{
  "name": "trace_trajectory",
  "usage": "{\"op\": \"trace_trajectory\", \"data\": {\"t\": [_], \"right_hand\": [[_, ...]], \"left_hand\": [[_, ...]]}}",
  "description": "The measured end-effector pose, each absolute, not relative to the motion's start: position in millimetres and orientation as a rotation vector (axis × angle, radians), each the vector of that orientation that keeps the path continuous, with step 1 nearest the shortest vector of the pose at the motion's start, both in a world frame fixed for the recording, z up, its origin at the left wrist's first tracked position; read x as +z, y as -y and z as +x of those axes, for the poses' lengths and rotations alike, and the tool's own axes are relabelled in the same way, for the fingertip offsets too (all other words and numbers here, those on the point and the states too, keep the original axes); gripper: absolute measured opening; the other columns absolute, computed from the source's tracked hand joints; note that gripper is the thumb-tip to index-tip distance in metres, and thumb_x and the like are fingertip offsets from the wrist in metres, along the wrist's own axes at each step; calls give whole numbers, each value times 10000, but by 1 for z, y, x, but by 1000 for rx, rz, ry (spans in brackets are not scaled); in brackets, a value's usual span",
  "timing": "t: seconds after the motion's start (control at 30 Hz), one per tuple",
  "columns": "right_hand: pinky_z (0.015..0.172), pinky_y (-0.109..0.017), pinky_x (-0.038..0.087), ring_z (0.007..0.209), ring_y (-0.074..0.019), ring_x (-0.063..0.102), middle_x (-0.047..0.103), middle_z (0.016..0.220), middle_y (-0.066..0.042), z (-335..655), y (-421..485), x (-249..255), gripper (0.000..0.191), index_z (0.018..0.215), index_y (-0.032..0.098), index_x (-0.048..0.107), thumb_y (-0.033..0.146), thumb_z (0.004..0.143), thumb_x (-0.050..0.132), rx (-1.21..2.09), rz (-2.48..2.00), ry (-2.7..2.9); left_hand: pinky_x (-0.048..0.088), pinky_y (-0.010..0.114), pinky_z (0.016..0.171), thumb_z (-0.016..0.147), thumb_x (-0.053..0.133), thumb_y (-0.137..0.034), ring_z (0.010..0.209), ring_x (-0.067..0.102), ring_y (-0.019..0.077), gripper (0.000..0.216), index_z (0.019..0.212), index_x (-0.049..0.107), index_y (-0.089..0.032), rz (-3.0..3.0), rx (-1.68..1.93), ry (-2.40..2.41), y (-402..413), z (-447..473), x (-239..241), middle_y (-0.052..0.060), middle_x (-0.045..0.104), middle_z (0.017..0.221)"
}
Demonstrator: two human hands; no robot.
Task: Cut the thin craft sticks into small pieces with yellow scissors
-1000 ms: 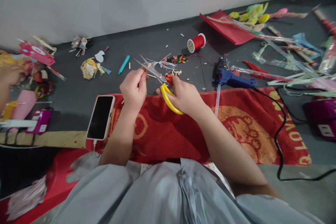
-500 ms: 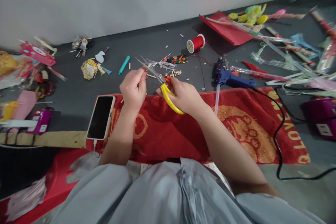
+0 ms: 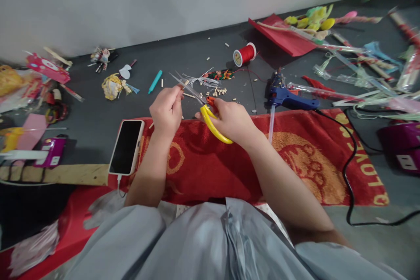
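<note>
My right hand (image 3: 230, 118) is closed round a pair of scissors (image 3: 213, 127) with yellow handles, their blades pointing up and to the left. Close beside the blades, my left hand (image 3: 166, 107) pinches a small pale stick-like piece, mostly hidden by the fingers. Beyond the blades lies a bundle of thin white strands (image 3: 205, 80) next to a patterned green and orange strip (image 3: 223, 74). Short cream bits (image 3: 220, 92) are scattered just past my right hand.
A blue glue gun (image 3: 292, 96) lies to the right, its cord crossing the red towel (image 3: 210, 162). A phone (image 3: 126, 146) rests at the left. A red thread spool (image 3: 244, 54), a teal marker-like stick (image 3: 155, 81) and red paper (image 3: 285, 37) lie farther back.
Almost nothing differs. The scissors' yellow handle has shifted very slightly in my right hand; my left hand keeps its place.
</note>
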State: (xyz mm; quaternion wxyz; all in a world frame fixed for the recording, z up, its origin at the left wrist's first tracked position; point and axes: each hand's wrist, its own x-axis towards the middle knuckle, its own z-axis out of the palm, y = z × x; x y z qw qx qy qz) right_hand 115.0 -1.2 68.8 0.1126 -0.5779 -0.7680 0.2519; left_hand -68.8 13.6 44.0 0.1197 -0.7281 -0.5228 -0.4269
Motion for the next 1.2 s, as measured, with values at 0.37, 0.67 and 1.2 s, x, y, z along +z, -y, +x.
{"op": "trace_trajectory", "data": {"t": [0.37, 0.67, 1.2], "right_hand": [[575, -301, 313, 742, -257, 659, 690, 836, -129, 120, 2, 62, 686, 990, 133, 537, 772, 833, 346, 617, -1597, 2321], [564, -295, 272, 698, -229, 633, 681, 803, -111, 121, 1, 64, 654, 969, 147, 533, 758, 851, 333, 662, -1568, 2350], [558, -293, 263, 699, -223, 627, 687, 804, -111, 122, 0, 67, 581, 958, 148, 562, 687, 891, 354, 664, -1590, 2354]], "left_hand": [[497, 267, 722, 961, 413, -363, 706, 647, 127, 310, 881, 684, -235, -2137, -1213, 1531, -14, -72, 45, 12, 667, 700], [493, 284, 746, 963, 402, -359, 727, 641, 135, 310, 888, 676, -235, -2164, -1227, 1548, -14, -72, 44, 16, 665, 711], [494, 272, 723, 966, 386, -369, 715, 651, 133, 326, 881, 673, -241, -2123, -1206, 1521, -15, -73, 44, 16, 667, 687]]}}
